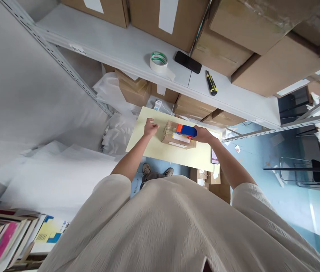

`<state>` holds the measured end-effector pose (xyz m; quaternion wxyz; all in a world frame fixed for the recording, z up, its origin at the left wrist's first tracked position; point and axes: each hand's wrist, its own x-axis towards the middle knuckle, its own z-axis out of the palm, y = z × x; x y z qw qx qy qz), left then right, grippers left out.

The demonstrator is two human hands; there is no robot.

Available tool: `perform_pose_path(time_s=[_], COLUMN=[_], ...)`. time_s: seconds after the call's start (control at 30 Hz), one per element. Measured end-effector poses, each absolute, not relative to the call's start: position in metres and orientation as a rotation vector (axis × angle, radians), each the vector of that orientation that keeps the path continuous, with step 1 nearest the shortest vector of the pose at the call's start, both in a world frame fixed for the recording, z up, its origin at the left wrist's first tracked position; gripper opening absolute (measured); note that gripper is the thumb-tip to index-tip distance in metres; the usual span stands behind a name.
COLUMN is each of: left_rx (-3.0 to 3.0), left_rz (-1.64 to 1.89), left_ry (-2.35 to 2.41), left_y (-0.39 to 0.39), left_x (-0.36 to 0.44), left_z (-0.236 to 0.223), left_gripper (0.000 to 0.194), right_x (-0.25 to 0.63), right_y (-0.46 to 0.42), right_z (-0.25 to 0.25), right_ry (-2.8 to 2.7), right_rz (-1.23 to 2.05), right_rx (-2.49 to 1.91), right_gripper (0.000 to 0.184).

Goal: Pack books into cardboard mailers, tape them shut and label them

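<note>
A small cardboard box (167, 135) with clear tape and white labels rests on the pale yellow table (151, 149). My right hand (202, 135) is closed around a blue and orange tape dispenser (188, 130), held over the right part of the box's top. Part of a red roll shows beneath the dispenser. Just left of the box, apart from it, is my left hand (150, 127), its fingers curled inward. Whether anything small or clear is pinched in them I cannot make out.
A phone with a lit screen (214, 156) lies at the table's right edge. On the grey shelf (106, 41) beyond are a tape roll (159, 62), a black phone (188, 62), a box cutter (211, 83) and large cartons (165, 19). Books (9, 238) stand at lower left.
</note>
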<state>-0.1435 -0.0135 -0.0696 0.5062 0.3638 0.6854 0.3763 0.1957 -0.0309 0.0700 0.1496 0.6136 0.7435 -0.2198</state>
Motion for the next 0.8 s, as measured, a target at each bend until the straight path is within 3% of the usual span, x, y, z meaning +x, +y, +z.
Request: perform_pose_path(time_s=[0.23, 0.5, 0.8], left_rx=[0.844, 0.848, 0.970], left_rz=[0.904, 0.849, 0.979], left_ry=[1.651, 1.578, 1.467], left_y=[-0.020, -0.027, -0.029], left_x=[-0.130, -0.099, -0.103], left_z=[-0.101, -0.107, -0.108], left_gripper=[0.045, 0.032, 0.033], right_x=[0.186, 0.180, 0.179], right_y=[-0.030, -0.033, -0.034], right_z=[0.073, 0.076, 0.074], right_ry=[2.083, 2.056, 2.029], right_rz=[-0.553, -0.535, -0.516], right_rx=[1.751, 1.783, 1.780], right_gripper=[0.057, 0.060, 0.056])
